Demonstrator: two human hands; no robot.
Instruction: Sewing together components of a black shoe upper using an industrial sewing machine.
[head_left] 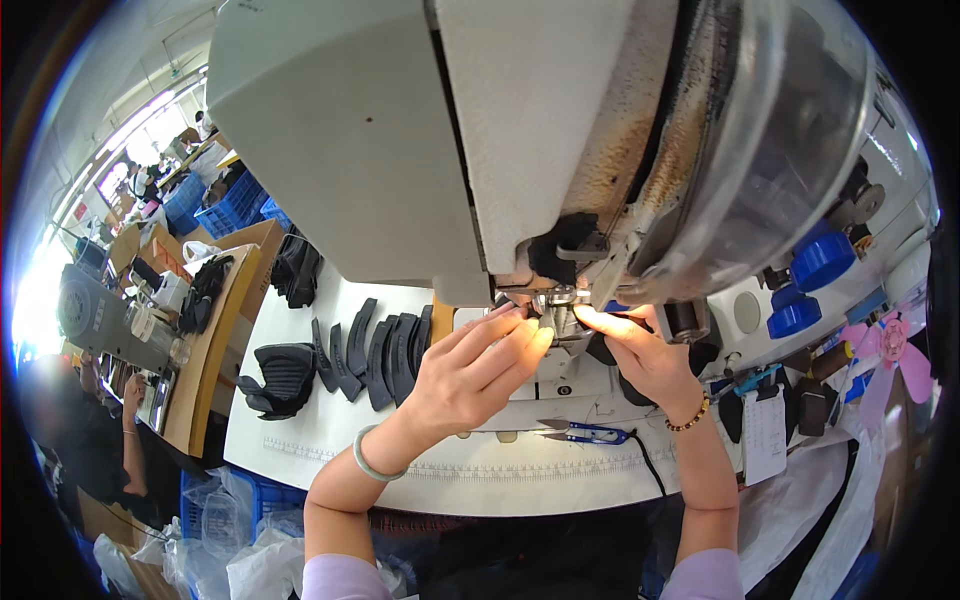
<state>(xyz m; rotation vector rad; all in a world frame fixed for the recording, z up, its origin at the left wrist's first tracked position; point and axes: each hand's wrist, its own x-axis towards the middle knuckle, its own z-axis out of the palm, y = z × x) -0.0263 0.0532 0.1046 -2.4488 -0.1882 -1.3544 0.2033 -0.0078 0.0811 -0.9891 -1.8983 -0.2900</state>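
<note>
Left hand (470, 365) and right hand (645, 350) pinch a dark piece (600, 348) under the sewing machine (560, 300) needle at 12 o'clock; stitching underway; cut pieces (375, 350) wait at 9 o'clock; thread snips (585, 432) at 6.

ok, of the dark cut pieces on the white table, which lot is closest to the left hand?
The fanned row of dark curved pieces, lying just left of the left hand. The dark stacked bundle sits farther left, and another dark pile lies farther back.

Snips (585, 432) on table (330, 430) betw. wrists; cut pieces (375, 350) left, spools (805, 285) right.
</note>
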